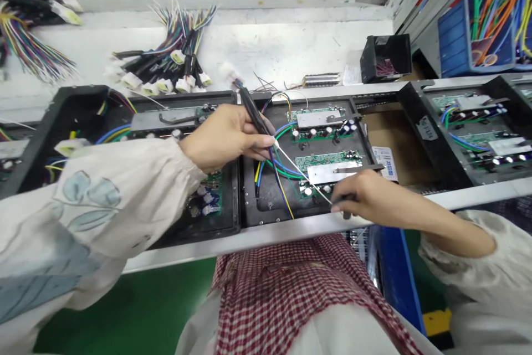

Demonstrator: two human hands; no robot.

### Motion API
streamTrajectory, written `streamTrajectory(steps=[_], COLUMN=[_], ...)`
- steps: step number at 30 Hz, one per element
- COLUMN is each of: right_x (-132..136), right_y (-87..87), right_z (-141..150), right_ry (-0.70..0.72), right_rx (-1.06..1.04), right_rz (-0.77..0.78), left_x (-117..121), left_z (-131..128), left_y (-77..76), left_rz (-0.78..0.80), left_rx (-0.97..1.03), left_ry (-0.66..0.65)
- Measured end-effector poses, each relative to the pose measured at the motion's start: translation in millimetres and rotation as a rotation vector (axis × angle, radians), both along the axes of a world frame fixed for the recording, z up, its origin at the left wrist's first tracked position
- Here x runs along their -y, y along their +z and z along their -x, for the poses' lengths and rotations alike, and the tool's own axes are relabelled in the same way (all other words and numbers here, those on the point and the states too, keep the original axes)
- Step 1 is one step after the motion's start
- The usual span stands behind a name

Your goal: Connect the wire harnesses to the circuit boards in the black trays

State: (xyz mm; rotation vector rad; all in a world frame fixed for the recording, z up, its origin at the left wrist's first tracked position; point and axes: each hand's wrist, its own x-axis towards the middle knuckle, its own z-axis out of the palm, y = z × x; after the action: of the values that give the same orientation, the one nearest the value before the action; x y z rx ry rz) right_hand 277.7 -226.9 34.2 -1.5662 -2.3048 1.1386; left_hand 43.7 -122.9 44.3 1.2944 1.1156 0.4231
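Observation:
My left hand [235, 136] is closed on a black-sleeved cable [252, 108] with a blurred white connector [231, 74] at its far end. Out of its lower end run loose coloured wires [286, 194]. A thin white strip, seemingly a cable tie [297, 169], stretches from my left fingertips down to my right hand [359, 195], which pinches its other end. Something dark is also in the right fingers; its kind is unclear. Beneath both hands lies a black tray [270, 200] with a far circuit board [320, 121] and a near circuit board [310, 161].
Bundled cables [174, 61] with white connectors lie on the white shelf behind. A small black bin [385, 58] and a blue bin [455, 39] of coloured wires stand at the right. Another black tray [62, 106] sits left; a metal rail [249, 241] edges the bench.

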Motion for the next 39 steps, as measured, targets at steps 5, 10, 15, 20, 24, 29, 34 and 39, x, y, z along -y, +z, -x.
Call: streamTrajectory(steps=[5, 10, 15, 20, 24, 29, 34, 39], right_x=[-34, -52, -49, -50, -50, -53, -38, -20], right_y=[-28.3, -50.8, -47.3, -45.4, -47.5, -49.2, -30.4, -24.1], right_z=[-6, -3, -2, -2, 0, -2, 0, 34], right_ry=[-0.524, -0.484, -0.451, -0.450, -0.451, -0.432, -0.404, -0.128], right_rx=[0.094, 0.118, 0.187, 0.201, 0.199, 0.249, 0.428, 0.185], right_rz=[-0.336, -0.310, -0.279, -0.270, -0.270, -0.250, -0.290, -0.322], left_x=[-7, -10, -12, -12, -11, -12, -16, -18], left_z=[0, -2, -7, -9, -11, -14, -18, -21], left_y=[0.3, -8.4, -9.4, -6.8, -6.7, -8.3, -11.6, -11.5], left_rz=[-0.012, -0.101, -0.121, -0.116, -0.112, -0.109, -0.116, -0.089], left_rx=[-0.009, 0.063, 0.040, 0.023, 0.046, 0.073, 0.066, 0.069], left_ry=[0.081, 0.087, 0.052, 0.036, 0.042, 0.066, 0.115, 0.153])
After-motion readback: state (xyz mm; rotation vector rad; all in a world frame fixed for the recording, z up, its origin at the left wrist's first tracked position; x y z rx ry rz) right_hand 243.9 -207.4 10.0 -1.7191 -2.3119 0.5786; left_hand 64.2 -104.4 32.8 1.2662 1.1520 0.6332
